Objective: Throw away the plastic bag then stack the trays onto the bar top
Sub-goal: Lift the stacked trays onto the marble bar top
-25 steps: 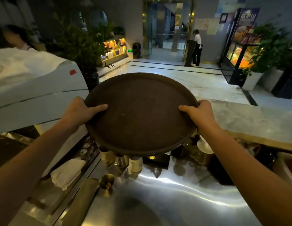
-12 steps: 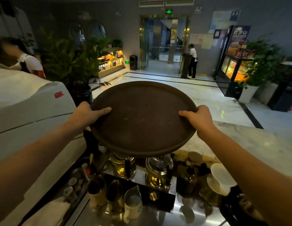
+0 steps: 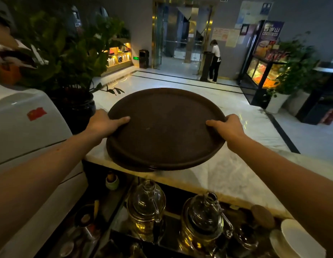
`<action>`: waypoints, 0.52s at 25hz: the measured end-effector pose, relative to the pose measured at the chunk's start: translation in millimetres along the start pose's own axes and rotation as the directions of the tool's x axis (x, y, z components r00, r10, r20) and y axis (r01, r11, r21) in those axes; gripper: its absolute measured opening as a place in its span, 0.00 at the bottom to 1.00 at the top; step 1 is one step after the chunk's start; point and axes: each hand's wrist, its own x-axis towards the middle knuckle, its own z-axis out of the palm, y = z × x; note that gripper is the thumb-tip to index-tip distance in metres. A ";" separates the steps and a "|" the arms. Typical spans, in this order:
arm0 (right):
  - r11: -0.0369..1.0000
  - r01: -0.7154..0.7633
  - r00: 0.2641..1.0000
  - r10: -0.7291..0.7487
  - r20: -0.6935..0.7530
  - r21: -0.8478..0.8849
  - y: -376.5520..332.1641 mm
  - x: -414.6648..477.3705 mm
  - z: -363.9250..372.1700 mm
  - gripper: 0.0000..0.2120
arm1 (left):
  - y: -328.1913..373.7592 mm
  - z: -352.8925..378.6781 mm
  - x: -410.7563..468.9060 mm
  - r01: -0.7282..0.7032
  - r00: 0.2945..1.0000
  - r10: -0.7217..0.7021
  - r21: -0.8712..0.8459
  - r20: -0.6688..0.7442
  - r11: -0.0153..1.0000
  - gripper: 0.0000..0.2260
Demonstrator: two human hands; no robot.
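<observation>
— Teapots first, nearest the camera: two glass teapots [image 3: 202,218] stand on the lower work shelf under the marble edge, with white plates [image 3: 299,239] at the bottom right, cut off by the frame. What sits further left down there?

— Small cups and tins, too dark to make out. Above them runs the marble tabletop [image 3: 223,175], and the round brown tray [image 3: 165,127] is on it.

— Which way does it point?

— It is a disc, so it has no long axis of its own; it looks oval only because of the viewing angle. Its face is up and it tilts slightly, far rim higher. Its near edge juts over the tabletop's front edge.

— Is it alone?

— No. Under its near rim a second and perhaps third rim [image 3: 141,167] show (most of that stack is hidden by the top tray), so I cannot count them.

— And the hands?

— Well apart. The left hand [image 3: 104,121] clamps the tray's left rim, thumb laid on the top face; the right hand [image 3: 228,125] clamps the right rim the same way. The fingers underneath are hidden.

— Beyond?

— A white machine housing [image 3: 30,123] at left, a potted plant [image 3: 72,58] behind it, then pale floor, a lit display fridge [image 3: 264,58] at right, and a person [image 3: 215,60] standing by the far glass doors.
</observation>
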 end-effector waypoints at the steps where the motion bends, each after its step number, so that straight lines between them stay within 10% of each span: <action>1: 1.000 -0.001 1.000 0.001 -0.003 -0.013 2.0 10.3 10.9 0.21 | -5.3 3.4 15.1 0.007 1.000 -0.007 -0.001 0.004 1.000 0.35; 13: 0.994 -0.014 0.997 0.022 0.078 -0.105 36.9 82.1 116.0 0.19 | -80.0 51.5 121.1 0.055 0.992 -0.023 0.266 -0.121 0.962 0.19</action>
